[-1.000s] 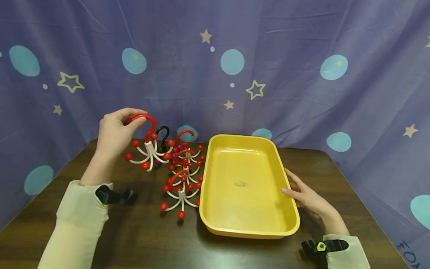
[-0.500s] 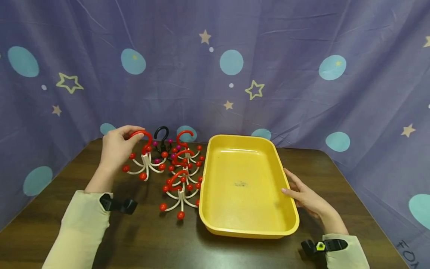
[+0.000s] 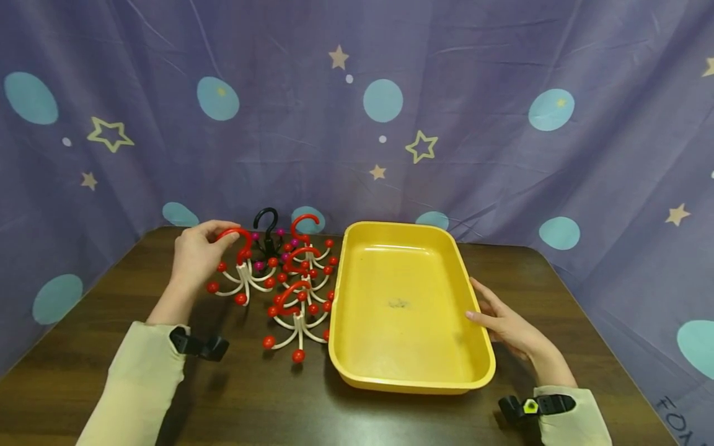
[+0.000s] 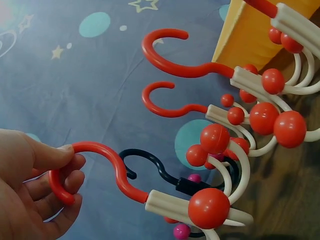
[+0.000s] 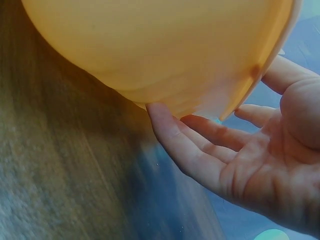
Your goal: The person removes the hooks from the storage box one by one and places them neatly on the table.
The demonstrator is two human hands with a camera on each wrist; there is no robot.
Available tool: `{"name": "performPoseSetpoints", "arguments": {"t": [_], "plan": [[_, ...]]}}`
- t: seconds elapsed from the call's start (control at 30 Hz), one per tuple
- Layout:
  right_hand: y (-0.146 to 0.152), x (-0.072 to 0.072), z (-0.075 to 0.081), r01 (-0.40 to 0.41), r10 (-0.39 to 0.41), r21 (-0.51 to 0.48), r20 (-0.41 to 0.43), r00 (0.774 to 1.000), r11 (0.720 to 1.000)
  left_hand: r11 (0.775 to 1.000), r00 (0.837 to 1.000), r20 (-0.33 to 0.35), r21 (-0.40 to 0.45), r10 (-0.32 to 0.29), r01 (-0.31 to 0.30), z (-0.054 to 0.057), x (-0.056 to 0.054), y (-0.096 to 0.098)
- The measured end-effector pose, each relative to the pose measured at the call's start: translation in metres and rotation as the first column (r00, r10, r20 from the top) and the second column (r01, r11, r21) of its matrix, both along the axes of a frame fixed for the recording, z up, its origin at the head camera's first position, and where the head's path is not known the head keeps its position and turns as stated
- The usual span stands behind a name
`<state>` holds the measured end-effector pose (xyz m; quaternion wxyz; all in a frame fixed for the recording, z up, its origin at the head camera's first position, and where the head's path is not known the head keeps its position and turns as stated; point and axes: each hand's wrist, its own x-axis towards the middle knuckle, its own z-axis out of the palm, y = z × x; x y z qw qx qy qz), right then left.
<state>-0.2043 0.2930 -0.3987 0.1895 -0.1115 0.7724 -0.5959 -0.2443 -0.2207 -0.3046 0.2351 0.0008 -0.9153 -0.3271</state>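
Observation:
In the head view my left hand [image 3: 196, 255] pinches the red hook of a white hook hanger [image 3: 243, 272] with curved arms and red ball tips. In the left wrist view thumb and fingers grip the hook's curled end, with the hanger's white stem [image 4: 167, 206] pointing away. Whether its arms touch the table cannot be told. My right hand [image 3: 510, 328] holds the right side of a yellow tray [image 3: 413, 385], thumb over the rim and fingers against the outer wall. From the right wrist view, these fingertips [image 5: 162, 117] touch the wall's underside.
Three similar red and white hangers stand in a row left of the tray, the nearest hanger [image 3: 299, 322] at the front. Behind them is a black hanger [image 3: 269, 240] with pink balls. A patterned curtain [image 3: 468, 173] closes off the brown table [image 3: 268, 396] at the back.
My left hand has lowered the hanger toward the table, left of the row, and shifted slightly in the last half second. The right hand and the tray have kept their place.

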Motion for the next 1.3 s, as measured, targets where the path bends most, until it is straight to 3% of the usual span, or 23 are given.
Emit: {"name": "performPoseSetpoints", "arguments": {"t": [0.57, 0.93, 1.3], "plan": [[-0.001, 0.002, 0.002, -0.011, 0.011, -0.019, 0.004, 1.0, 1.0, 0.999, 0.999, 0.049, 0.051, 0.008, -0.011, -0.023, 0.0, -0.002], [-0.002, 0.001, 0.001, -0.013, 0.013, -0.009, 0.015, 1.0, 1.0, 0.998, 0.999, 0.023, 0.041, 0.044, -0.045, -0.028, 0.002, -0.004], [0.003, 0.003, 0.002, -0.023, 0.023, 0.021, -0.001, 1.0, 1.0, 1.0, 0.998, 0.064, 0.01, -0.002, 0.001, -0.029, -0.003, -0.002]]}}
